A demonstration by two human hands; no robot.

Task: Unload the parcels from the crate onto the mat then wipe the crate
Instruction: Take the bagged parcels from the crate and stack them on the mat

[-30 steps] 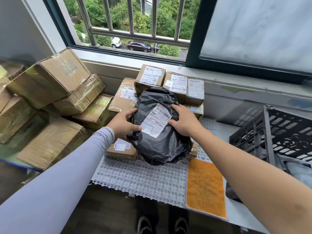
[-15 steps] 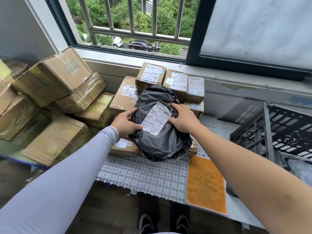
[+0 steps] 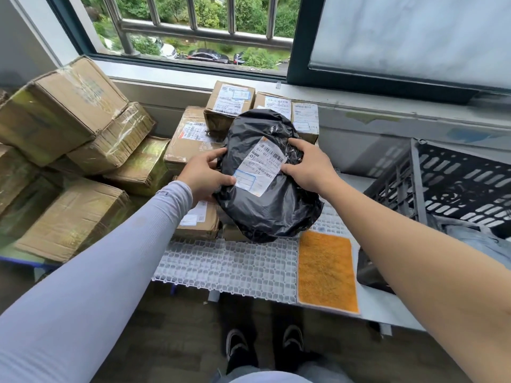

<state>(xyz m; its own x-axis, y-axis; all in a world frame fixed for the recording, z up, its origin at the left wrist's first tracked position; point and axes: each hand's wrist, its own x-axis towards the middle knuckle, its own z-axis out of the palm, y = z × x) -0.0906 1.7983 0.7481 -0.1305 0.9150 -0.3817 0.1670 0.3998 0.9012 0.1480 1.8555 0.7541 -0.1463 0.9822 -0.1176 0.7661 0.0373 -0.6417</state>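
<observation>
Beneath a barred window looking onto trees and parked cars, a white worktop (image 3: 387, 310) carries a white plastic lattice mat (image 3: 229, 269). Above the mat's far part, a crumpled black plastic mailing bag with a white barcode label (image 3: 265, 189) is gripped from both sides. The left hand (image 3: 203, 176) curls round its left edge, thumb on the label's lower corner, the other fingers hidden beneath the bag. The right hand (image 3: 308, 165) holds the right edge, fingers spread across the wrinkled plastic and thumb at the label's edge. Whether the bag's underside already rests on the parcels below cannot be told.

Behind and under the bag, brown cardboard boxes with white shipping labels (image 3: 232, 102) stand on the mat, several half hidden by it. Just right of the mat lies an orange fuzzy rectangular cloth (image 3: 326, 272). Further right, a black slotted plastic crate (image 3: 453, 183) is cut off by the frame edge; a grey bag (image 3: 475, 239) inside it is hard to make out. Left of the mat, larger tape-wrapped cardboard cartons (image 3: 69, 106) are piled up. Dark shoes (image 3: 237, 346) show on the floor below.
</observation>
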